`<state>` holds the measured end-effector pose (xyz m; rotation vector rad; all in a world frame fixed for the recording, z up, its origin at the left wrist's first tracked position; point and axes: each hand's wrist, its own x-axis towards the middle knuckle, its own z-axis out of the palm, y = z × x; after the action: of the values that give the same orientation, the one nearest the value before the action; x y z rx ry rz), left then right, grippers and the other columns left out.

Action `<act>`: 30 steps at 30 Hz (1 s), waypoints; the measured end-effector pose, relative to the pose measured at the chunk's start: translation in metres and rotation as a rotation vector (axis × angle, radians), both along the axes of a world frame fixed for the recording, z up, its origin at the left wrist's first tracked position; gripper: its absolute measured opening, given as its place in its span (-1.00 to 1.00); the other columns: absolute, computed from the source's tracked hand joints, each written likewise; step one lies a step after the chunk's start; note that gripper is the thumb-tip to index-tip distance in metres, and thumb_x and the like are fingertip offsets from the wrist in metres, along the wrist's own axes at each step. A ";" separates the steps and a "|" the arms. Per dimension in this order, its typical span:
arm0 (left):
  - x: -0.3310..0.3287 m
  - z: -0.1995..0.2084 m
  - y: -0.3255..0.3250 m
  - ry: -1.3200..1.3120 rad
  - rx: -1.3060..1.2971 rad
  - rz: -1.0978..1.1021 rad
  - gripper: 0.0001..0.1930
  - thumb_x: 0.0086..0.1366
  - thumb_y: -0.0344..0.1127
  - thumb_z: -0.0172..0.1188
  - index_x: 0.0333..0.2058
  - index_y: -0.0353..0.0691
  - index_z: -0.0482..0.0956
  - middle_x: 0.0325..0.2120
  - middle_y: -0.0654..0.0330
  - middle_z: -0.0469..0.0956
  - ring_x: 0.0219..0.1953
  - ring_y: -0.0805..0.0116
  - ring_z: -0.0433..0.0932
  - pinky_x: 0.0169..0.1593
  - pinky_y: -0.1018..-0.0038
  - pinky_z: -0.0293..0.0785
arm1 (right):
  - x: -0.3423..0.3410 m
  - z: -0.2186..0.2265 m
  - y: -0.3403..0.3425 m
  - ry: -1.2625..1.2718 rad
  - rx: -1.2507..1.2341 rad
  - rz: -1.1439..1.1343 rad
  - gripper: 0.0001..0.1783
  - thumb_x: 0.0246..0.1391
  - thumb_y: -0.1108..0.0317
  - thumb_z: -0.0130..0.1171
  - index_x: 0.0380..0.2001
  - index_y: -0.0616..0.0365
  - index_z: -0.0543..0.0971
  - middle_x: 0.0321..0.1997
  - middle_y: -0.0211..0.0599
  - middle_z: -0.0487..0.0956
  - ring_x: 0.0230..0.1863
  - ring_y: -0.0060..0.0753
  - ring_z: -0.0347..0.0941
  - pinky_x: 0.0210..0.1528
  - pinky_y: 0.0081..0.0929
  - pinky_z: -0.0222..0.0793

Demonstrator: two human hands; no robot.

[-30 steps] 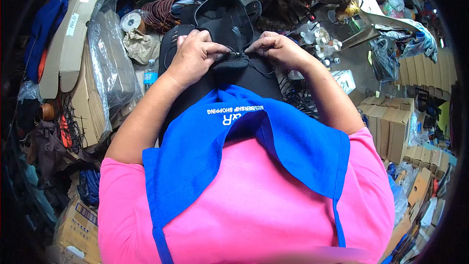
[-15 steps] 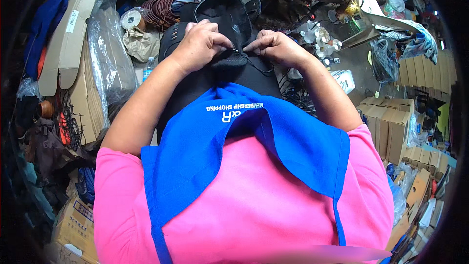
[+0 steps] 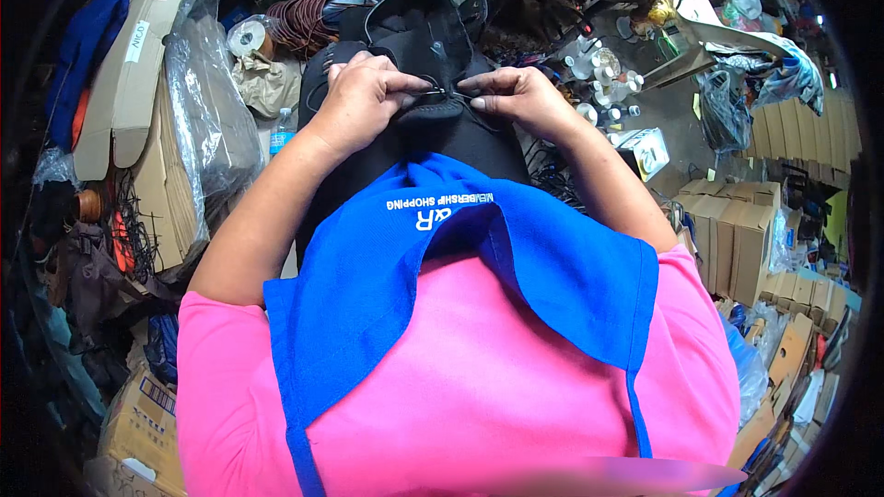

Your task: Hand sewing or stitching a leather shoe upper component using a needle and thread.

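Between my knees is a black shoe-like piece (image 3: pixel 414 28) with a wide rounded opening at its far end and a curved, stitched-looking near edge. I cannot tell its exact kind. At the near part, my left hand (image 3: pixel 361 99) pinches a thin dark cord (image 3: pixel 431 92) between thumb and forefinger. A small shiny spot shows by those fingertips, too small to name. Facing it from the right, my right hand (image 3: pixel 525 103) also has thumb and forefinger pinched, beside the cord's other side. Between the two hands lies a narrow gap. A blue apron (image 3: pixel 359 276) covers my chest and lap.
On the left stand long cardboard pieces (image 3: pixel 138 64), clear plastic sheeting (image 3: pixel 216 110) and a water bottle (image 3: pixel 281 133). Coiled brown cord (image 3: pixel 299 23) lies behind. Several small white-capped bottles (image 3: pixel 603 74) cluster at right, with cardboard boxes (image 3: pixel 727 230) beyond my right elbow.
Both hands have shifted slightly. My left fingers are straighter along the cord, and my right thumb and forefinger show more plainly. The cord loop at the right has drawn in.
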<state>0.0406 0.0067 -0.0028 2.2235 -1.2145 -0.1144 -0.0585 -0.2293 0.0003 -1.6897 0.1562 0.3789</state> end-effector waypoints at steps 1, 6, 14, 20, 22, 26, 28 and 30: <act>0.001 -0.003 -0.002 0.028 -0.014 0.004 -0.72 0.00 -0.39 0.27 -0.26 0.07 0.67 -0.55 0.30 0.45 -0.32 0.32 0.39 -0.18 0.38 0.25 | 0.001 0.000 0.000 0.002 0.000 0.001 -0.67 0.01 0.41 0.23 -0.09 0.14 0.58 -0.30 -0.47 0.59 -0.29 -0.72 0.42 -0.18 -0.63 0.38; 0.002 -0.003 -0.010 0.102 -0.036 0.013 -0.74 -0.03 -0.38 0.30 -0.29 -0.01 0.67 -0.54 0.26 0.53 -0.33 0.30 0.41 -0.17 0.41 0.31 | 0.003 -0.001 0.003 0.017 0.012 0.007 -0.66 0.02 0.43 0.22 -0.08 0.19 0.56 -0.24 -0.42 0.59 -0.25 -0.69 0.45 -0.11 -0.63 0.38; 0.002 -0.012 -0.024 0.548 -0.044 0.140 -0.81 -0.06 -0.29 0.33 -0.40 -0.10 0.62 -0.53 0.32 0.60 -0.40 0.44 0.54 -0.11 0.42 0.24 | 0.006 -0.002 0.010 0.006 0.047 -0.071 -0.72 -0.04 0.42 0.27 -0.20 0.25 0.59 -0.33 -0.44 0.60 -0.34 -0.68 0.44 -0.23 -0.64 0.39; 0.002 0.009 -0.033 0.663 0.016 0.105 -0.84 -0.05 -0.45 0.32 -0.42 -0.24 0.61 -0.53 0.27 0.58 -0.42 0.52 0.52 -0.29 0.55 0.43 | 0.018 -0.002 0.005 -0.013 -0.046 0.061 -0.79 -0.02 0.39 0.27 -0.30 0.24 0.57 -0.41 -0.52 0.55 -0.41 -0.73 0.39 -0.31 -0.70 0.34; 0.000 0.009 -0.031 0.380 0.014 0.063 -0.85 -0.07 -0.42 0.34 -0.45 -0.21 0.61 -0.53 0.27 0.57 -0.39 0.45 0.51 -0.25 0.50 0.41 | 0.020 -0.005 0.003 -0.022 -0.066 0.099 -0.82 -0.02 0.39 0.28 -0.34 0.23 0.57 -0.44 -0.52 0.54 -0.42 -0.73 0.38 -0.32 -0.70 0.33; 0.002 0.010 -0.022 0.063 0.029 -0.005 -0.87 -0.09 -0.32 0.35 -0.54 -0.14 0.59 -0.52 0.26 0.49 -0.29 0.26 0.45 -0.16 0.38 0.32 | 0.020 -0.006 0.001 -0.199 -0.251 0.144 -0.86 -0.02 0.37 0.28 -0.46 0.19 0.54 -0.52 -0.56 0.49 -0.45 -0.74 0.35 -0.38 -0.69 0.29; 0.007 0.007 -0.010 0.074 0.026 0.022 -0.88 -0.07 -0.32 0.33 -0.55 -0.16 0.57 -0.53 0.26 0.47 -0.29 0.27 0.45 -0.16 0.38 0.31 | 0.016 0.005 -0.008 -0.052 -0.079 0.054 -0.86 0.00 0.37 0.26 -0.47 0.18 0.52 -0.52 -0.57 0.47 -0.44 -0.74 0.33 -0.36 -0.68 0.28; 0.006 0.004 -0.001 0.026 0.028 0.045 -0.88 0.02 -0.32 0.27 -0.48 -0.19 0.53 -0.50 0.20 0.49 -0.29 0.23 0.47 -0.17 0.36 0.33 | 0.012 0.001 -0.012 -0.001 -0.002 0.012 -0.82 -0.03 0.32 0.30 -0.41 0.14 0.54 -0.50 -0.58 0.44 -0.46 -0.70 0.30 -0.29 -0.69 0.27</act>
<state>0.0466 0.0055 0.0015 2.2646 -1.1554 -0.1425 -0.0469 -0.2416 0.0010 -1.6932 0.1455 0.3873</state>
